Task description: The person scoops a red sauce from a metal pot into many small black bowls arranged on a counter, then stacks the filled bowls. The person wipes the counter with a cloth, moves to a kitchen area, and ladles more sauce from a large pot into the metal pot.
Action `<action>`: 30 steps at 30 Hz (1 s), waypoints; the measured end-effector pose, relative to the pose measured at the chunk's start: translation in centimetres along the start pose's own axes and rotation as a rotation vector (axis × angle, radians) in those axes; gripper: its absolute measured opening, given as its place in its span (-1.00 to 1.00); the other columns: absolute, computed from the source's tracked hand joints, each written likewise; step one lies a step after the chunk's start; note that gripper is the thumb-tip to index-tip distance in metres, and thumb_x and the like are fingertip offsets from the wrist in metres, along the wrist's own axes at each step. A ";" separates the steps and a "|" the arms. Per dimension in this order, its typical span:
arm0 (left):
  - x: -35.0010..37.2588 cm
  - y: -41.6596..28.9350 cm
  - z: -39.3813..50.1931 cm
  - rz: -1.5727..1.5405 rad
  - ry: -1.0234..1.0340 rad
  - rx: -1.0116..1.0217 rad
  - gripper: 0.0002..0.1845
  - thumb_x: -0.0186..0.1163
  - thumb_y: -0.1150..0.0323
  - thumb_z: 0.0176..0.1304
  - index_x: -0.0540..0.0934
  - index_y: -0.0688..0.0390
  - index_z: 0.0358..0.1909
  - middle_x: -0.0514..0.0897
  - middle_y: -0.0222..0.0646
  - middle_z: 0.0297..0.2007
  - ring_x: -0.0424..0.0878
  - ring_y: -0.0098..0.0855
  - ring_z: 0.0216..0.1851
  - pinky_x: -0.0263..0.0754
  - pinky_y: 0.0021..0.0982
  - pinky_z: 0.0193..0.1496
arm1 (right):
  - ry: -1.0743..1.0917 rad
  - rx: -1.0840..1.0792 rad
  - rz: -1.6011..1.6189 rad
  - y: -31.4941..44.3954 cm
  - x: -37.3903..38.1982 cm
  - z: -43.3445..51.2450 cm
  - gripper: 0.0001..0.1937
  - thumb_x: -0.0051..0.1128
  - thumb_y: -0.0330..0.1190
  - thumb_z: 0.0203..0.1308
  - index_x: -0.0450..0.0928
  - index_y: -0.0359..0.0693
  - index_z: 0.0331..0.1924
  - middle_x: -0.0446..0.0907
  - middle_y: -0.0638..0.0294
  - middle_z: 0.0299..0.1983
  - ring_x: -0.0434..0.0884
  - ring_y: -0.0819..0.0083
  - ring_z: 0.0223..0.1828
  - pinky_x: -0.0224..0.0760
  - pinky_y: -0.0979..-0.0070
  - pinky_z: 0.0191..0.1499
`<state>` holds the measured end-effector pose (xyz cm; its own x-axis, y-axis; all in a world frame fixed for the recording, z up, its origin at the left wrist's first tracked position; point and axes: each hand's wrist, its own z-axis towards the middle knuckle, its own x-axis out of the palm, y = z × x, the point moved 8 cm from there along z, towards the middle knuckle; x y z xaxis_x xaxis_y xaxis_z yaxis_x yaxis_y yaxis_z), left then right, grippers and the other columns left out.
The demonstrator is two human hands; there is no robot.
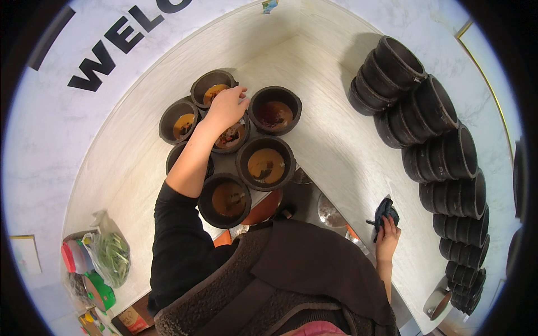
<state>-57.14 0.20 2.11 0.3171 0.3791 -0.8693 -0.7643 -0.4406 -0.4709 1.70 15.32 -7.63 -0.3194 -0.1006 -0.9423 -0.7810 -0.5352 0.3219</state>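
Observation:
My left hand [227,105] reaches over a cluster of dark stoneware-like bowls, near the rim of the back bowl [199,86]. Its fingers are bent, and whether they grip that rim is hidden. Under my wrist sits a bowl with red and dark seasoning [230,136]. Around it stand a bowl with dark red sauce [275,113], a bowl with brown liquid [265,166], a nearer brown-filled bowl [229,199] and a left bowl [180,124]. My forearm partly covers one more. On the right counter, my right hand [387,233] holds a dark cloth [384,212] against the surface.
Stacks of empty black bowls [428,155] line the wall side of the right counter [336,138]. A metal pot [437,304] stands at its near end. Far left are a bag of green vegetables [110,256], a red-lidded jar [73,256] and a green container [99,290].

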 end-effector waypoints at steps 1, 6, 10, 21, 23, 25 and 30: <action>0.9 0.9 0.4 0.002 0.049 -0.047 -0.60 0.17 0.28 0.29 0.53 0.33 0.07 0.69 -0.05 -0.11 0.64 -0.11 -0.03 0.50 -0.23 0.05 | 0.006 -0.001 0.006 -0.1 0.1 0.0 -0.61 0.13 -0.54 0.16 0.58 -0.15 0.11 0.50 0.08 0.23 0.44 0.05 0.02 0.38 0.25 0.15; 4.8 2.8 2.5 0.059 0.245 -0.100 -0.56 0.15 0.19 0.31 0.56 0.40 0.00 0.68 0.05 -0.15 0.63 -0.02 -0.04 0.49 -0.17 0.05 | -0.005 -0.016 -0.040 -0.1 0.3 0.1 -0.61 0.13 -0.54 0.15 0.58 -0.15 0.10 0.51 0.09 0.22 0.45 0.04 0.01 0.39 0.22 0.15; 7.4 2.5 4.5 0.276 0.404 -0.045 -0.60 0.13 0.17 0.30 0.62 0.42 -0.25 0.64 0.19 -0.20 0.59 0.11 -0.08 0.48 -0.05 0.01 | -0.019 -0.004 -0.039 -0.3 0.4 0.1 -0.61 0.15 -0.54 0.13 0.58 -0.15 0.09 0.51 0.09 0.21 0.45 0.02 0.00 0.39 0.21 0.15; 11.5 0.0 12.6 -0.055 0.453 -0.231 -0.66 0.01 0.38 0.22 0.60 0.54 -0.30 0.68 0.16 -0.31 0.72 -0.05 -0.36 0.60 -0.16 -0.19 | -0.044 0.099 -0.019 -0.5 0.5 0.4 -0.61 0.17 -0.56 0.08 0.61 -0.12 0.05 0.53 0.15 0.20 0.43 0.03 0.03 0.40 0.21 0.16; 13.1 -1.5 14.5 -0.241 0.456 -0.301 -0.66 -0.03 0.41 0.23 0.58 0.57 -0.30 0.70 0.11 -0.38 0.74 -0.14 -0.48 0.63 -0.24 -0.29 | -0.053 0.116 -0.017 -0.4 0.5 0.4 -0.62 0.17 -0.57 0.08 0.61 -0.13 0.03 0.54 0.16 0.19 0.43 0.02 0.03 0.39 0.20 0.16; 14.8 -3.4 16.3 -0.414 0.438 -0.323 -0.63 -0.05 0.39 0.27 0.55 0.61 -0.23 0.71 0.07 -0.43 0.73 -0.20 -0.56 0.64 -0.30 -0.38 | -0.067 0.126 0.002 -0.4 0.5 0.5 -0.62 0.16 -0.58 0.07 0.62 -0.14 0.02 0.54 0.17 0.19 0.43 0.01 0.02 0.39 0.20 0.16; 18.6 -7.0 20.2 -0.711 0.399 -0.397 -0.60 -0.09 0.40 0.31 0.48 0.64 -0.10 0.68 0.15 -0.44 0.73 -0.11 -0.53 0.62 -0.31 -0.47 | -0.098 0.145 0.013 -0.5 0.7 0.5 -0.62 0.17 -0.59 0.05 0.63 -0.12 0.01 0.55 0.17 0.19 0.43 0.01 0.00 0.40 0.21 0.14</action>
<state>-57.20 26.78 -7.75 0.8678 0.3914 -0.3063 -0.0874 -0.4865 -0.8693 1.62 15.95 -8.36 -0.3754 -0.0212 -0.9266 -0.8431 -0.4075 0.3509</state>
